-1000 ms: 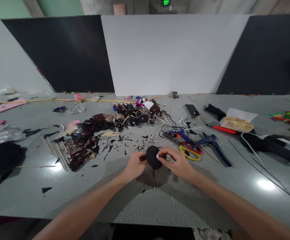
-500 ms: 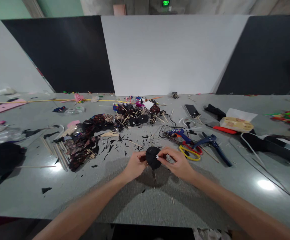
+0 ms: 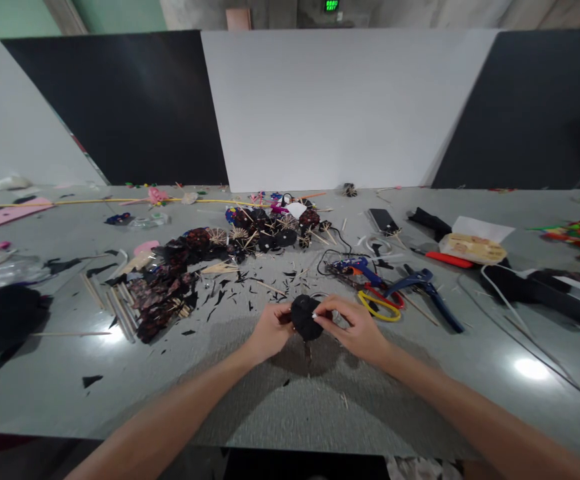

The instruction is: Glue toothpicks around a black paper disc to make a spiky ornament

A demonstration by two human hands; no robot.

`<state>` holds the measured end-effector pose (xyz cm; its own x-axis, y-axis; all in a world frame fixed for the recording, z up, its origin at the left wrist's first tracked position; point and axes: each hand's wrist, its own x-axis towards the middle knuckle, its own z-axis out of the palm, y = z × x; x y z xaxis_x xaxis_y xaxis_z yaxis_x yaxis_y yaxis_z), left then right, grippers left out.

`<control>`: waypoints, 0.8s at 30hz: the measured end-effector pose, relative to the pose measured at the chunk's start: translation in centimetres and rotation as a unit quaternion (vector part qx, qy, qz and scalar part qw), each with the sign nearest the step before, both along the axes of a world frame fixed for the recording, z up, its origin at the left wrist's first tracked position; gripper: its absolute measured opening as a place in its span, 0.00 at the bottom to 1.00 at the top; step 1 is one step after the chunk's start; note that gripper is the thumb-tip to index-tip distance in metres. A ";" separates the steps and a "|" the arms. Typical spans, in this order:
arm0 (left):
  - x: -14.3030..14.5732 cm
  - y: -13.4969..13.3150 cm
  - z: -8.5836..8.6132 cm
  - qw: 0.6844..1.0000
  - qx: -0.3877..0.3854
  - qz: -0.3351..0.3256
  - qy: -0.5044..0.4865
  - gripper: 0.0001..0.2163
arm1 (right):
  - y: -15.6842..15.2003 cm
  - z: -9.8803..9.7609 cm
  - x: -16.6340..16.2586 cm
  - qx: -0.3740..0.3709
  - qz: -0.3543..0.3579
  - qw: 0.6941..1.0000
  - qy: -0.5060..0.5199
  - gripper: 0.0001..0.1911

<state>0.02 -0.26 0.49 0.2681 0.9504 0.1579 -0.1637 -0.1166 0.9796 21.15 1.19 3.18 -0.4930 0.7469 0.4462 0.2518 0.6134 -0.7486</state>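
Between my hands, above the grey table (image 3: 290, 413), is a small round black fabric piece (image 3: 306, 319). My left hand (image 3: 272, 329) pinches it by its left edge. The fingers of my right hand (image 3: 349, 325) are closed at its right side, with a tiny white bit (image 3: 315, 316) at the fingertips; what that bit is I cannot make out. A heap of similar round black pieces with thin wooden sticks (image 3: 270, 239) lies beyond my hands. Narrow black scraps (image 3: 217, 290) are scattered to the left of them.
Right of my hands lie yellow-handled scissors (image 3: 380, 313), a blue glue gun (image 3: 363, 268), dark blue pliers (image 3: 430, 297), an orange cutter (image 3: 450, 259) and a phone (image 3: 384, 221). Dark patterned fabric (image 3: 163, 293) and wooden sticks (image 3: 120, 310) lie left. A white panel (image 3: 355, 110) stands behind.
Almost nothing differs. Both hands keep hold of the black piece in the same place; the right fingertips have shifted very slightly on it.
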 end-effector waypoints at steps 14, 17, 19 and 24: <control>0.1 -0.1 0.1 1.000 -0.006 -0.012 -0.006 0.10 | -0.1 0.3 -0.1 -0.005 0.006 1.000 0.002 0.07; 0.0 -0.1 0.1 1.000 -0.003 -0.015 -0.003 0.09 | -0.1 0.2 -0.1 -0.001 0.012 1.000 -0.004 0.06; 0.0 -0.1 0.1 1.000 -0.001 -0.014 -0.001 0.08 | -0.1 0.2 0.0 0.000 0.013 1.000 -0.011 0.07; 0.0 -0.1 0.0 1.000 -0.002 -0.015 -0.002 0.07 | -0.1 0.3 0.0 0.006 0.019 1.000 -0.013 0.07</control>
<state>0.03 -0.39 0.49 0.2951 0.9427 0.1560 -0.1712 -0.1085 0.9793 21.14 1.04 3.47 -0.5325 0.7223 0.4414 0.2467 0.6312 -0.7353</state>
